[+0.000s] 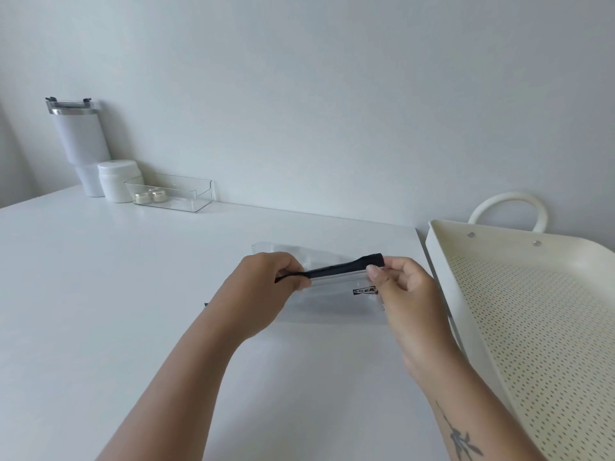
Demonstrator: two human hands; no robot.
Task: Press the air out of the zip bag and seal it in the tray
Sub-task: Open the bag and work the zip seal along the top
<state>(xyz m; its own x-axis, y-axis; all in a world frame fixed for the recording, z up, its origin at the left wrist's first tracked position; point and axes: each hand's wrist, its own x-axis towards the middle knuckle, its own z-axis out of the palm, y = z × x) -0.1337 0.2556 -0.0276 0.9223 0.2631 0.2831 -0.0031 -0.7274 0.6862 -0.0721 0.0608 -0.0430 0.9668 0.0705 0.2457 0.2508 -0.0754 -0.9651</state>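
Fingers of both hands pinched on zip bag (332, 296) black top strip: left hand (263, 287) at left end, right hand (404, 294) at right end. Bag over table (133, 294), left of tray (519, 294). Clear body hard to make out; tray cropped right.

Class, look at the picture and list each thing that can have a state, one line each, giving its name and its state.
zip bag: clear, held above the table by its black zip strip, not in the tray.
left hand: pinching the strip's left end.
right hand: pinching the strip's right end.
tray: perforated, nothing in the visible part.
tumbler: upright, lid on.
white jar: upright, lid on.
clear box: open-topped, holding two small jars.
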